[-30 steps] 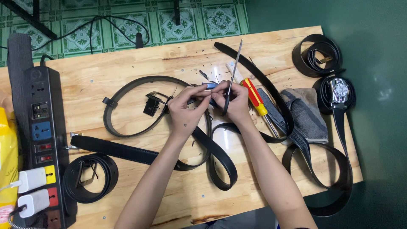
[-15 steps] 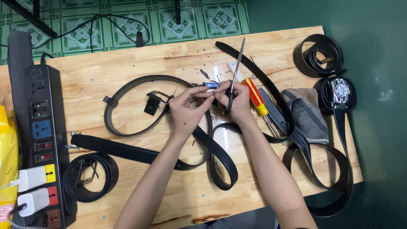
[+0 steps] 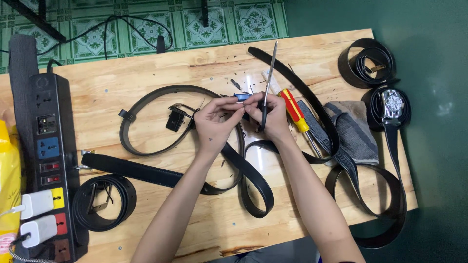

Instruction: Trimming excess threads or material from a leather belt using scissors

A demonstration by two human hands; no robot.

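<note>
Over the tabletop (image 3: 146, 73), our left hand (image 3: 217, 122) pinches a small blue piece (image 3: 242, 97); our right hand (image 3: 270, 114) grips scissors (image 3: 267, 83) above black belts (image 3: 161, 173).

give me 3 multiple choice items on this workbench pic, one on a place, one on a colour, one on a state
1. Where does the red and yellow handled screwdriver lie?
A. on the black power strip
B. on the wooden table just beside the right hand
C. on the tiled floor

2. What colour is the small thing pinched at the left hand's fingertips?
A. blue
B. green
C. orange

3. How are the long metal scissors placed?
A. lying flat on the grey cloth
C. hanging off the table edge
B. gripped in the right hand, blades pointing away from the person

Answers: 1 B, it rests on the table next to the right hand. 2 A, blue shows at the left hand. 3 B, the right hand grips the handles, blades toward the far edge.
</note>
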